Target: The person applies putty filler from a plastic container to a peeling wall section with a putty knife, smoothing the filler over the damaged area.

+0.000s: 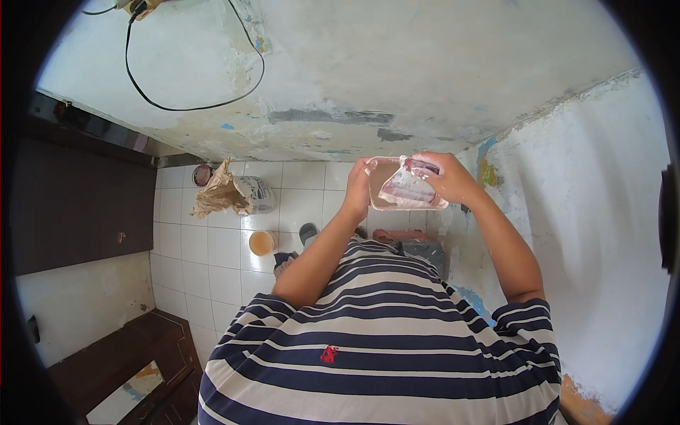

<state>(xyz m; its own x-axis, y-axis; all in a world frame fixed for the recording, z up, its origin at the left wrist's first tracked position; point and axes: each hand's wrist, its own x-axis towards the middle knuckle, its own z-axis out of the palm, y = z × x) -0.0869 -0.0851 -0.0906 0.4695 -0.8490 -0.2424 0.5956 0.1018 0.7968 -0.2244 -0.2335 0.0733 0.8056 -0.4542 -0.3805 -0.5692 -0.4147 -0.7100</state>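
Note:
In front of my chest, my left hand (pixel 359 188) grips the left end of a shallow pinkish rectangular tub (pixel 383 173). Its fingers are wrapped around the rim. My right hand (pixel 450 183) is closed on the dark reddish handle of a putty knife (pixel 423 167) at the tub's right side. White paste (pixel 407 190) coats the broad blade and lies around it inside the tub. Smears of the same paste show on the tub's rim and on my right fingers.
A patchy, partly plastered wall (pixel 425 71) faces me, with another on the right. On the tiled floor stand a torn paper bag (pixel 219 195), a white sack (pixel 256 195) and a container of tan liquid (pixel 261 243). A black cable (pixel 177 109) hangs at upper left. A dark cabinet (pixel 85 198) stands left.

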